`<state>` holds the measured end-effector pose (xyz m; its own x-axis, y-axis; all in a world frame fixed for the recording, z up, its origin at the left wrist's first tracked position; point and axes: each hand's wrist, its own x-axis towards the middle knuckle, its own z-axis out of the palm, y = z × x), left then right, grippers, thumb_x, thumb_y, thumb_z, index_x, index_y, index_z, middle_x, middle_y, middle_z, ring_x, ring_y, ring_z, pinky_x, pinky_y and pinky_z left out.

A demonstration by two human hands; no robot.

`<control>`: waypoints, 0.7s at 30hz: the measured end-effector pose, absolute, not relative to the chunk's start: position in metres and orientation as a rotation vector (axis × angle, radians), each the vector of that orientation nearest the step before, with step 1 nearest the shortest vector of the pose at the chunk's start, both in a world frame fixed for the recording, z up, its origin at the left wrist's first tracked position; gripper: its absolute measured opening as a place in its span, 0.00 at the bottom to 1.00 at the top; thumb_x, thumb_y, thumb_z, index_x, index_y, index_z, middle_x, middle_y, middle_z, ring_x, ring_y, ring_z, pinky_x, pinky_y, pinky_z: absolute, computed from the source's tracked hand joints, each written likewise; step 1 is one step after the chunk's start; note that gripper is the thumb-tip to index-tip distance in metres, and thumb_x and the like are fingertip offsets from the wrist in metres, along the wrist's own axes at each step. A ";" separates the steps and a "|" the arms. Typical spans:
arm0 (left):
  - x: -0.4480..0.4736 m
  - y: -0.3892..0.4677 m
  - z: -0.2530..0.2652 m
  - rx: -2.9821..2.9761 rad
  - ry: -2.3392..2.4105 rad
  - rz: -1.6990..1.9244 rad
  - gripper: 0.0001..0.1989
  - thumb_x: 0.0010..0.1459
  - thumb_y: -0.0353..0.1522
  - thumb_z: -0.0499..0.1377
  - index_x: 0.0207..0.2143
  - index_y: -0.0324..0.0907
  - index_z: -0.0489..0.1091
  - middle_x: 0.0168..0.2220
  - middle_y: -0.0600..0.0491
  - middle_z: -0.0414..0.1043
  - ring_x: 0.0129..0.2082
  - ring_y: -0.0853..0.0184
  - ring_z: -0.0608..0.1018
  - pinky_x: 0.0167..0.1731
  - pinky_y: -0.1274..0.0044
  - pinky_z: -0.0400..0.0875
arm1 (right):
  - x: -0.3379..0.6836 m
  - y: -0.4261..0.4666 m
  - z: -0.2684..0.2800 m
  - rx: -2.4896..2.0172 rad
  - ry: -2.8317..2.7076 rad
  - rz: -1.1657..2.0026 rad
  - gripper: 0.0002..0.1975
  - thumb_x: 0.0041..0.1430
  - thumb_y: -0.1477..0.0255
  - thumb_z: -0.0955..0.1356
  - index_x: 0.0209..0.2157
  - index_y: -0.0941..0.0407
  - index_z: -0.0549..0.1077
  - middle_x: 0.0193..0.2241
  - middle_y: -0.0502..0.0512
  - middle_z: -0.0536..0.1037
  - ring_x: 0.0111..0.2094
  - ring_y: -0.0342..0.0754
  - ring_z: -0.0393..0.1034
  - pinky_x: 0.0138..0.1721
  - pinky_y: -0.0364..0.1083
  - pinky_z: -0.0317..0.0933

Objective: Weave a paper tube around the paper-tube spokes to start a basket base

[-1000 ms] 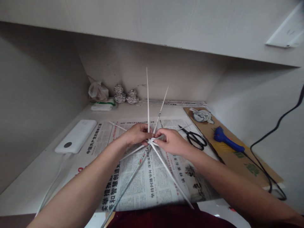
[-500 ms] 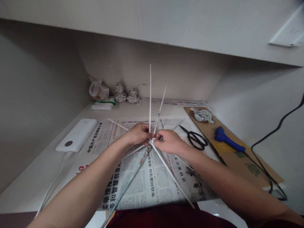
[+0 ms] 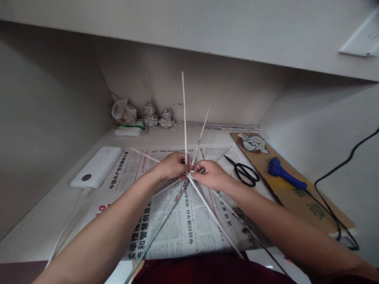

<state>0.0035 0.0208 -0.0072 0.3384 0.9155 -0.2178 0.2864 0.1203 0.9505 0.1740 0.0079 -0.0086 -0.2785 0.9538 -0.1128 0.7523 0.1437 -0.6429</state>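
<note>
Paper sticks point(image 3: 184, 118) fan from both hands, scissors point(image 3: 244, 172) near.

Pale walls point(image 3: 47, 102) enclose a desk point(image 3: 38, 221) beneath what seems a shelf point(image 3: 207, 27).

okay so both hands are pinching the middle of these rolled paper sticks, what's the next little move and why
Probably bend the upright stick down across its neighbour at the crossing. The left hand and right hand both pinch the centre where the paper sticks fan out over the newspaper, and that stick stands free and nearest the fingers, so it looks easiest to fold without loosening the knot.
</note>
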 end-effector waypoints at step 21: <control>0.000 0.026 -0.007 1.251 1.224 0.734 0.06 0.46 0.26 0.63 0.25 0.39 0.66 0.24 0.57 0.67 0.27 0.69 0.74 0.28 0.75 0.75 | 0.175 -0.005 -0.021 -1.184 -2.199 0.350 0.07 0.55 0.75 0.67 0.37 0.54 0.71 0.38 0.52 0.76 0.38 0.46 0.70 0.39 0.43 0.60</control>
<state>-0.0002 0.0257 -0.0068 0.2528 0.9281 -0.2735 0.1953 0.2279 0.9539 0.1748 -0.0046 -0.0207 -0.4143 0.8233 0.3881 0.6621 0.5652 -0.4922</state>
